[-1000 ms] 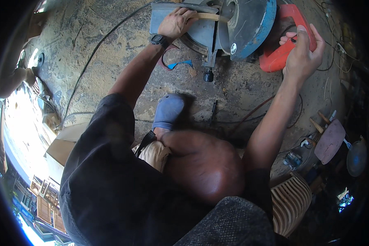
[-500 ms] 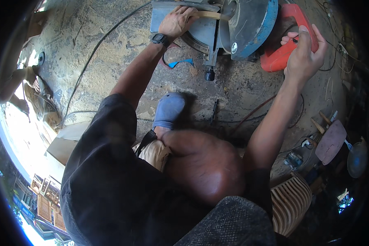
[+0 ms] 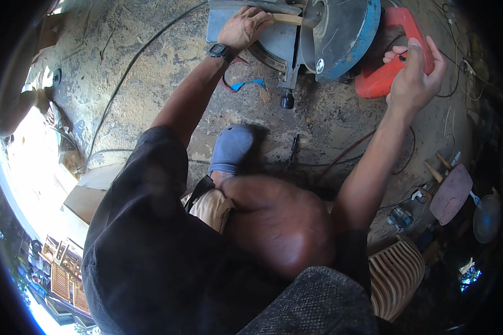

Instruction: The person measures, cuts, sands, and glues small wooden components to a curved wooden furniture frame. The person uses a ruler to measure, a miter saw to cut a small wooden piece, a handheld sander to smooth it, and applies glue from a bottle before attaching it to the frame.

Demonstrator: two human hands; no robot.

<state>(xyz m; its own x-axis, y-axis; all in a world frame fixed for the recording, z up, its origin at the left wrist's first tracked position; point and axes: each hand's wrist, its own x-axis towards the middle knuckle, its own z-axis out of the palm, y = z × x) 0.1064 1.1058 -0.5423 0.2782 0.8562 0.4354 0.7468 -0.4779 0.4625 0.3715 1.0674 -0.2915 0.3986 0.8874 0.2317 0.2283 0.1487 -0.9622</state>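
Observation:
A miter saw with a grey and blue blade guard stands on the floor at the top of the view. My right hand is wrapped round its red handle, thumb on the upper side. On the saw's grey table, my left hand presses a thin, slightly curved wood strip near the fence. The strip's right end reaches the blade guard, where the guard hides the blade. A dark watch is on my left wrist.
Black cable curves over the dusty concrete floor. A blue scrap and a thin dark rod lie near my clog. At the right are a pinkish board and slatted wood. Another person's arm shows far left.
The other person's arm at the far left has shifted. My hands, the strip and the saw look nearly unchanged, apart from a slight shift of the whole view.

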